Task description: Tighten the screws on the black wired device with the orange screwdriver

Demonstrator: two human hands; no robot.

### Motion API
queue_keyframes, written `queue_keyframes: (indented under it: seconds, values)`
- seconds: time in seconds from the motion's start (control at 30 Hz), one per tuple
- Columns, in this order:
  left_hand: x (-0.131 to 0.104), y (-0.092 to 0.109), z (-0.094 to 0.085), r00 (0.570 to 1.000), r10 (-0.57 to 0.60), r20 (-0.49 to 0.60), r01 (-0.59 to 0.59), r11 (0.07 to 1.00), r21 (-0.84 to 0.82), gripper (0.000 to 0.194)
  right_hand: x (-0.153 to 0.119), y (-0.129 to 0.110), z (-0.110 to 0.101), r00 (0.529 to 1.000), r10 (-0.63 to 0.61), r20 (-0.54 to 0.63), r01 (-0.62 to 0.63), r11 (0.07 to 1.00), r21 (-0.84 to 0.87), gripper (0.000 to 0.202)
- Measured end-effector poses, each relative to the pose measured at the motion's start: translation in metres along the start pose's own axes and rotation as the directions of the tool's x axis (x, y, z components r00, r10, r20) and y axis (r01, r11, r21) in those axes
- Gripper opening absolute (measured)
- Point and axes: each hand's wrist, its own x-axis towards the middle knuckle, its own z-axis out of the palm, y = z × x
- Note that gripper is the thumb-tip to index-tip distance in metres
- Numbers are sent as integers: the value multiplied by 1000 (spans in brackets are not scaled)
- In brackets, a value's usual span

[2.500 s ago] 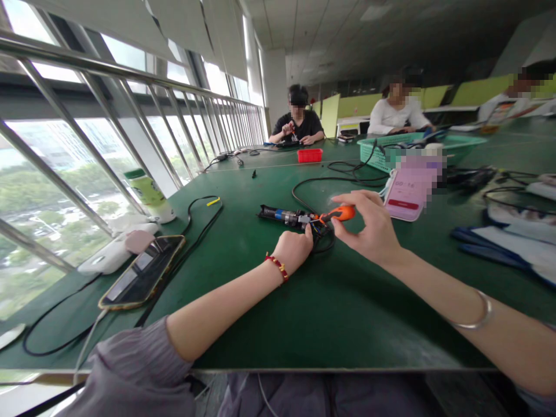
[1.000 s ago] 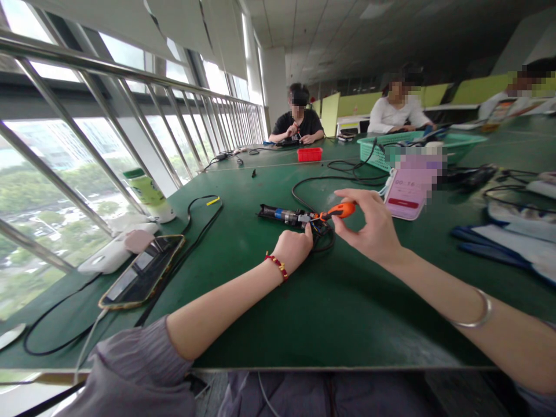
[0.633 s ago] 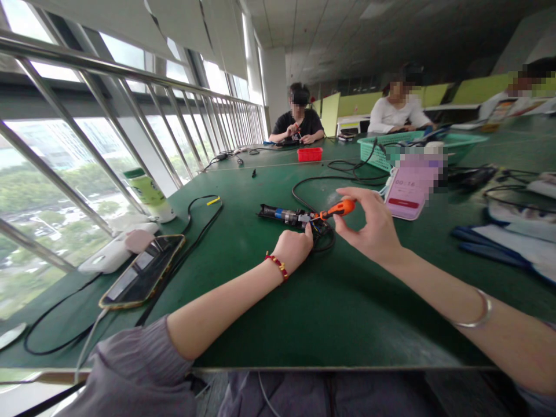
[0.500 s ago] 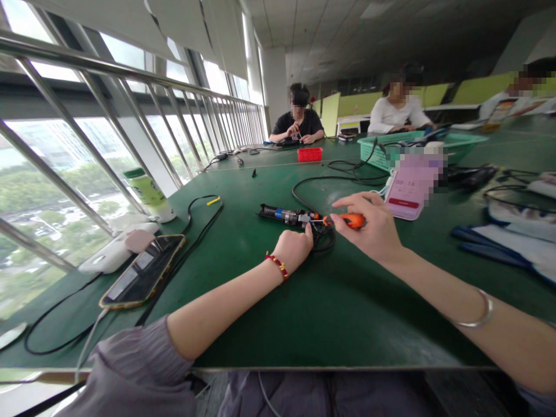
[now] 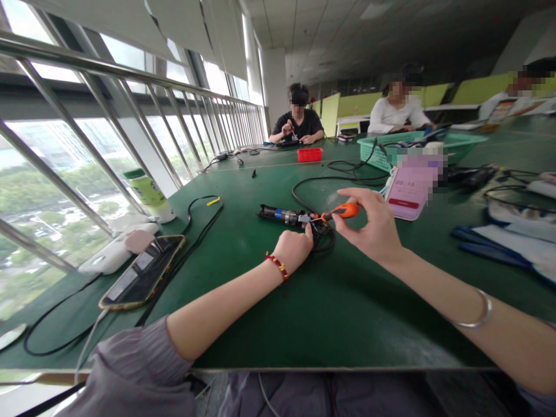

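Note:
A black tube-shaped corded device (image 5: 280,215) with a blue band lies on the green table, its right end opened up with coloured wires showing. My left hand (image 5: 293,252) is closed at that opened end, one fingertip pressing on it beside a small grey part. In my right hand (image 5: 369,226), thumb and fingers pinch the orange handle of a screwdriver (image 5: 346,211). The screwdriver slants down to the left, and its shaft reaches the device's opened end near my left fingertip. Whether the tip sits in a screw is too small to tell.
A pink phone (image 5: 403,197) stands right of my right hand, before a green basket (image 5: 369,152) of cables. Gloves (image 5: 499,246) lie far right, a dark phone (image 5: 145,272) and cup (image 5: 150,194) left. A red tray (image 5: 310,154) sits farther back. Co-workers sit opposite.
My right hand has lifted the screwdriver's handle a little, so it slants more steeply, and its fingers have shifted. My left hand and the device have stayed in place.

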Motion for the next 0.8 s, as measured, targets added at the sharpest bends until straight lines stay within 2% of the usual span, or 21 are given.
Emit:
queue_keyframes:
  seconds: [0.1, 0.2, 0.27, 0.5, 0.8]
  values:
    - [0, 0, 1, 1000, 0, -10, 0, 1000, 1, 50, 0, -1, 0, 999, 31, 15, -32, 999, 42, 34]
    - [1, -1, 2, 1000, 1, -21, -1, 1000, 2, 49, -1, -3, 0, 989, 120, 85, -122, 992, 21, 17]
    - [1, -1, 3, 1000, 0, -24, 0, 1000, 2, 49, -1, -4, 0, 983, 142, 115, -142, 990, -9, 13]
    - [2, -1, 4, 1000, -4, -27, 4, 1000, -5, 49, -2, -2, 1, 994, 65, 91, -60, 997, -50, 15]
    - [1, 0, 3, 1000, -3, -23, 4, 1000, 19, 50, -1, 0, -1, 999, 37, 28, -35, 997, -74, 16]
